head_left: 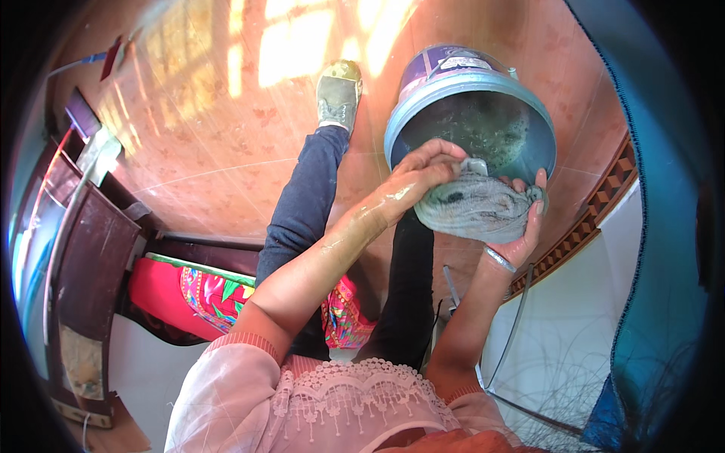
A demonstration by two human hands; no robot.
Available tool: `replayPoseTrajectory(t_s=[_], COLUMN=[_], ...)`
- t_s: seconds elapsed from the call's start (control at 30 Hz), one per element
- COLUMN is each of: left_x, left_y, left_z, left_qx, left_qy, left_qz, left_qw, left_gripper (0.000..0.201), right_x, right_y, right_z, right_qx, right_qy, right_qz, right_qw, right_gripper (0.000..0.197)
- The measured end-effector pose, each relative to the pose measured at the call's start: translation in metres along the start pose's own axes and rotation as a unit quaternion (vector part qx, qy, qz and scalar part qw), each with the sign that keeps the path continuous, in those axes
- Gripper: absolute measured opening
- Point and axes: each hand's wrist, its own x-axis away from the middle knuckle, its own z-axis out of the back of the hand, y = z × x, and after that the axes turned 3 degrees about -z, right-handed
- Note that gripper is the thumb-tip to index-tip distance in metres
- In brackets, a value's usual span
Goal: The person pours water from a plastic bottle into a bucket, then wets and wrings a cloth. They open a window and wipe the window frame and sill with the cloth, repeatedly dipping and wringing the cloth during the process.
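A wet grey cloth point(483, 205) is spread between my two hands over the near rim of a bucket point(411, 113). My left hand point(427, 167) has its fingers curled at the cloth's upper left edge. By its fingertips is a small pale lump point(474, 164); whether it is soap or a fold of cloth I cannot tell. My right hand point(535, 219), with a silver bracelet point(501, 260) at the wrist, supports the cloth from below and the right, fingers bent around its edge. Murky water with foam point(498, 132) lies inside the bucket. My left forearm looks wet.
Sunlit reddish tiles point(226, 128) cover the floor, and my grey shoe point(339, 94) stands left of the bucket. A red patterned cushion point(181, 296) and dark wooden furniture point(98, 257) are at the left. Blue fabric point(664, 151) hangs along the right, near a patterned border strip point(608, 192).
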Motion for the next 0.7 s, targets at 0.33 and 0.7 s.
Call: replayPoseTrajectory(t_s=[0.33,0.7], left_x=[0.003,0.026], left_y=[-0.005,-0.004], left_z=[-0.009,-0.051], left_qx=[0.192,-0.386], left_qy=[0.170,0.067], left_qz=[0.126,-0.278], left_qw=[0.958,0.877], left_gripper=[0.016,0.024], right_x=[0.067,-0.009], right_y=[0.035,0.031], right_z=[-0.042,0.023], right_qx=[0.202,-0.023], right_qy=[-0.028,0.042], right_qz=[0.168,-0.321], right_qw=[0.964,0.946], right_gripper=[0.073,0.029])
